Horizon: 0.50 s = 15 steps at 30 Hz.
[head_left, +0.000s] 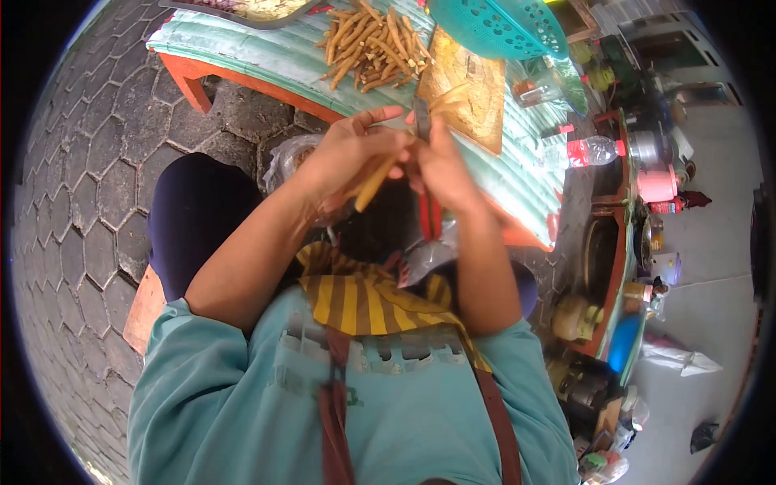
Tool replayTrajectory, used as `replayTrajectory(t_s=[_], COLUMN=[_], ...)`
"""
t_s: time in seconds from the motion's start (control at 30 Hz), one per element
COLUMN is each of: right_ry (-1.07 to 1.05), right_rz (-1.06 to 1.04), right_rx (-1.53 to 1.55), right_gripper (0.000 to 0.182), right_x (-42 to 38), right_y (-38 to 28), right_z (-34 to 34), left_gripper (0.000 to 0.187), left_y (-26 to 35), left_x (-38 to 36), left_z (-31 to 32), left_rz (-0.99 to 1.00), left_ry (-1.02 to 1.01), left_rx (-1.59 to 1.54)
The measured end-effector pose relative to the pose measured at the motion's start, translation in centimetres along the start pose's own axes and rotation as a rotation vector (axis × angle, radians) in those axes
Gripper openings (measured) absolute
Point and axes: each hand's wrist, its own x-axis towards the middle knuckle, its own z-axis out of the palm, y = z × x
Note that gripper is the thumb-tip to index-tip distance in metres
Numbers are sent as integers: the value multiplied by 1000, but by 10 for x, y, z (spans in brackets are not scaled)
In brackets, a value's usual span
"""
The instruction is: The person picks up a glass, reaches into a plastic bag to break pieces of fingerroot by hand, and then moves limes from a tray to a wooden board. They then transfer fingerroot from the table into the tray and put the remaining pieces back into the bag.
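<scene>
Single and slender, one yellow root piece, smooth-looking and tapered, slants down from our left hand, just off the table's near edge; our left fingers curl about its upper end, one stretched outward; our right hand closes around a knife, blade pointing away from us, its lower fingers too blurred to tell. We count one knife, one wooden board and one turquoise basket; brown roots form one pile, overlapping too much to count; a few pale pieces show over the board. Beyond our hands, pile and board occupy the green table; open room lies between our forearms, above our lap.
</scene>
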Motion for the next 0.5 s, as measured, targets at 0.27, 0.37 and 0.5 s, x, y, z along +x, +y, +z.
replayTrajectory(t_s=[0.27, 0.37, 0.5], right_ry=[-693, -817, -779], right_rz=[338, 422, 387], right_rx=[573, 582, 564], right_gripper=[14, 18, 20], right_x=[-10, -8, -3], right_y=[-33, -32, -28], right_z=[-20, -15, -12], left_gripper=[41, 38, 28], left_y=[12, 4, -1], left_x=[-6, -5, -3], left_z=[-26, -34, -34], left_rz=[-14, -119, -79], left_ry=[-13, -179, -167], left_rx=[32, -44, 12])
